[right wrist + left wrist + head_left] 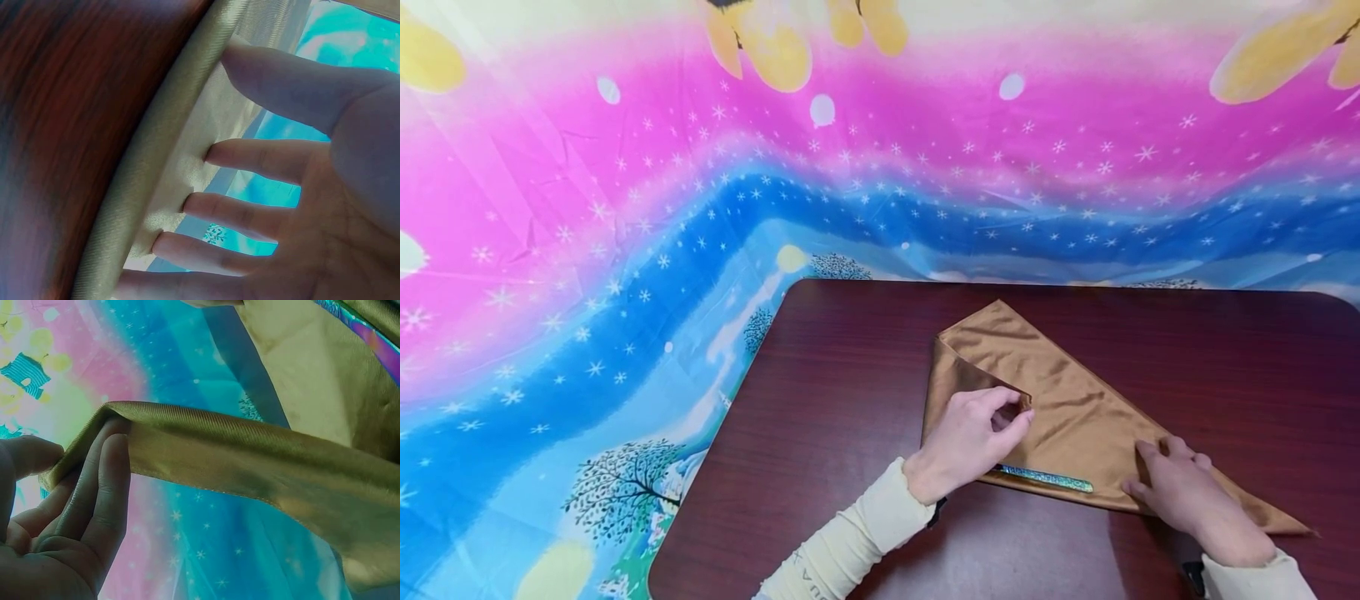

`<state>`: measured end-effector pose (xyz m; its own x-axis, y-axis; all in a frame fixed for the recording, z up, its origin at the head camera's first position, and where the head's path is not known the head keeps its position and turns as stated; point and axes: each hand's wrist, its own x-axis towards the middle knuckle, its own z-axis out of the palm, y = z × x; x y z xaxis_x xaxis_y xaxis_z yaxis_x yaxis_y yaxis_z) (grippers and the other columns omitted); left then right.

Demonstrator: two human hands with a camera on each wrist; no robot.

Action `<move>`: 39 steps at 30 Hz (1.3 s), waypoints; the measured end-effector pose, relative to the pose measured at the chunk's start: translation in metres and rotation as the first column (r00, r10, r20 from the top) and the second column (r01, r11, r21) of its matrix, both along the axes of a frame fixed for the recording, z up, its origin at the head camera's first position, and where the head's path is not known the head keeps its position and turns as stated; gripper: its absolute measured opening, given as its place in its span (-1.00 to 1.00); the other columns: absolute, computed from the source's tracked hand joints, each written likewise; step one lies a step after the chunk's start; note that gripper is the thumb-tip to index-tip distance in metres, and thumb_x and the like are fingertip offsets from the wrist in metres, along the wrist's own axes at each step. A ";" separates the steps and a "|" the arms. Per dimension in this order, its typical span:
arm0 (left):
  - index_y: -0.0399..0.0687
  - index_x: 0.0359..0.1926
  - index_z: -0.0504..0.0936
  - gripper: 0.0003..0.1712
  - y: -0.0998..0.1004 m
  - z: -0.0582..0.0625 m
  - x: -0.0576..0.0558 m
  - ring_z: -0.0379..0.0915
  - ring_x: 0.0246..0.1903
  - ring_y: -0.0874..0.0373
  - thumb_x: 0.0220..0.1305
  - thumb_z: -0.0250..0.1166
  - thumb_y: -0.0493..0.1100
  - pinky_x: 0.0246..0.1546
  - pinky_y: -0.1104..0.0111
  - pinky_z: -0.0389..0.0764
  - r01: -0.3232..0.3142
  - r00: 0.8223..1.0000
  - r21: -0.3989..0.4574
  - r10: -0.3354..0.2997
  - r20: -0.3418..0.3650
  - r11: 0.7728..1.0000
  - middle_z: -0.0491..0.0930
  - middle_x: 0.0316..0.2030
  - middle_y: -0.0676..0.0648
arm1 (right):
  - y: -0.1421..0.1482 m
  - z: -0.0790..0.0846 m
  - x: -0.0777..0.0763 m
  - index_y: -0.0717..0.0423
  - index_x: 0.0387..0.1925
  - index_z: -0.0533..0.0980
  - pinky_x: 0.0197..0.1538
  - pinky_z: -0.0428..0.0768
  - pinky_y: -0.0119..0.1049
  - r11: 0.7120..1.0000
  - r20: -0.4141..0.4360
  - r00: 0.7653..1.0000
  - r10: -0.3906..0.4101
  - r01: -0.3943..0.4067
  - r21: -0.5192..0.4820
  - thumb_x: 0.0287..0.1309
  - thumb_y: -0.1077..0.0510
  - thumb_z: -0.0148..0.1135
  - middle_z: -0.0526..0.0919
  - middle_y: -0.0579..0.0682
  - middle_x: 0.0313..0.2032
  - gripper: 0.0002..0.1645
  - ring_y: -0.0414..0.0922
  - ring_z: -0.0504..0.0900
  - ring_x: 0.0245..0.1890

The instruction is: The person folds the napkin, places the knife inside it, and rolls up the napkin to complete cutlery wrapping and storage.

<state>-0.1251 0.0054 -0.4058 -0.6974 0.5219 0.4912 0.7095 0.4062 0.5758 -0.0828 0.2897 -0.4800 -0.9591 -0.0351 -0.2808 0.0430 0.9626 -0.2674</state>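
Observation:
A golden-brown satiny cloth [1075,408], folded to a roughly triangular shape, lies on the table. My left hand [973,429] pinches a corner of its left flap between thumb and fingers and holds it lifted over the cloth. In the left wrist view the raised flap [206,456] stretches away from the left hand [75,512]. A shiny holographic strip [1048,478] lies along the cloth's near edge, its left end behind the left wrist. My right hand [1187,492] rests on the right part of the cloth, and in the right wrist view its spread fingertips [219,153] press on the fabric.
The dark reddish-brown table [820,400] has rounded corners and shows wood grain. Behind and to the left hangs a colourful printed cloth backdrop [625,250] with snowflakes and trees. The golden cloth's pointed right end [1292,525] reaches past the right hand.

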 end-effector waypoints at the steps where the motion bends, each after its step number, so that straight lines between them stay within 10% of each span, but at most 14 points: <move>1: -0.14 -0.26 0.65 -0.90 0.001 -0.001 0.000 0.62 -0.47 0.38 0.28 0.25 -0.20 -0.38 0.79 0.44 0.004 1.000 0.003 -0.004 0.007 1.000 0.71 -0.35 0.00 | 0.000 0.000 0.000 0.54 0.19 0.28 -0.04 0.34 0.35 1.000 -0.001 1.000 0.001 -0.001 0.001 0.12 -0.09 0.31 0.16 0.68 0.08 -0.12 0.67 0.20 -0.07; 19: -0.07 -0.26 0.61 -0.95 0.018 -0.014 0.007 0.55 -0.49 0.58 0.28 0.26 -0.19 -0.44 0.83 0.40 0.026 0.999 -0.052 -0.025 0.025 0.998 0.70 -0.38 0.10 | 0.001 0.001 0.000 0.54 0.21 0.26 -0.06 0.36 0.33 1.000 0.036 0.999 0.002 -0.002 0.001 0.15 -0.10 0.29 0.14 0.69 0.10 -0.11 0.68 0.18 -0.05; 39: 0.03 -0.28 0.62 -0.93 0.042 -0.032 0.010 0.46 -0.51 0.61 0.24 0.28 -0.10 -0.48 0.83 0.32 -0.091 0.996 -0.217 0.091 -0.012 0.972 0.69 -0.41 0.17 | 0.002 -0.004 0.000 0.55 0.14 0.31 -0.03 0.27 0.31 1.000 -0.062 0.998 0.029 -0.028 0.008 0.10 -0.04 0.33 0.20 0.70 0.05 -0.17 0.67 0.25 -0.12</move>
<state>-0.1150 0.0472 -0.4382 -0.7458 0.5509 0.3746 0.6651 0.5842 0.4651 -0.0829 0.2917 -0.4843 -0.9735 -0.0610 -0.2206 -0.0011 0.9650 -0.2621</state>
